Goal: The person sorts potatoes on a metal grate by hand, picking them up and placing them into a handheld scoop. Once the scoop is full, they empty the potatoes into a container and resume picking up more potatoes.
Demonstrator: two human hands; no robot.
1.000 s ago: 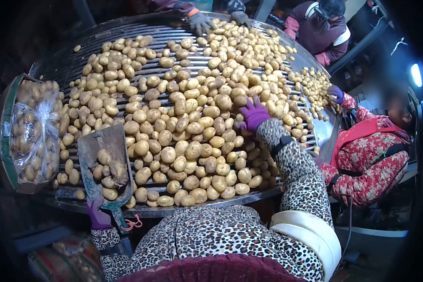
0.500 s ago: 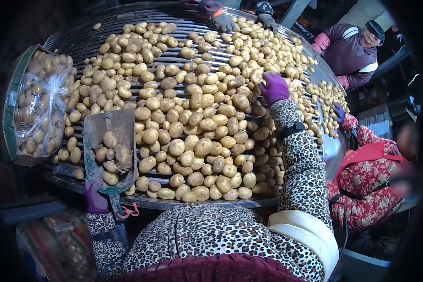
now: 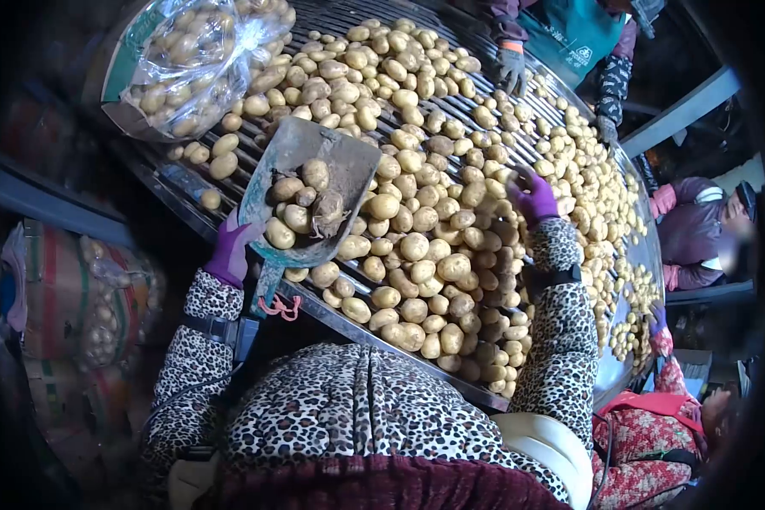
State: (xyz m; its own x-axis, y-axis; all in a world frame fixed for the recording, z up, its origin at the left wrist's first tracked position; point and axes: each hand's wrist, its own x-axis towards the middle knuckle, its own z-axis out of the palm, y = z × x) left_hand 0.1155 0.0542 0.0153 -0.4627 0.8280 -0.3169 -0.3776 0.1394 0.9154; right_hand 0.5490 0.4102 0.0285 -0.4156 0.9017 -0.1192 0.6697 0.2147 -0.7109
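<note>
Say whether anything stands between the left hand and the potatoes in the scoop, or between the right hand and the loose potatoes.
The scoop's rim lies between the left hand and the potatoes inside. Nothing visible stands between the right hand and the loose potatoes.

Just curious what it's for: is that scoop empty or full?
Neither: partly filled. A few potatoes and a ragged brownish lump lie in the scoop, but much of its pan is bare.

- Left hand [image 3: 232,249] at the scoop's [image 3: 359,166] edge, potatoes [image 3: 414,246] inside it
- Right hand [image 3: 534,197] among potatoes on the slatted surface [image 3: 336,14]
- Bagged potatoes in a box [image 3: 130,121]
</note>
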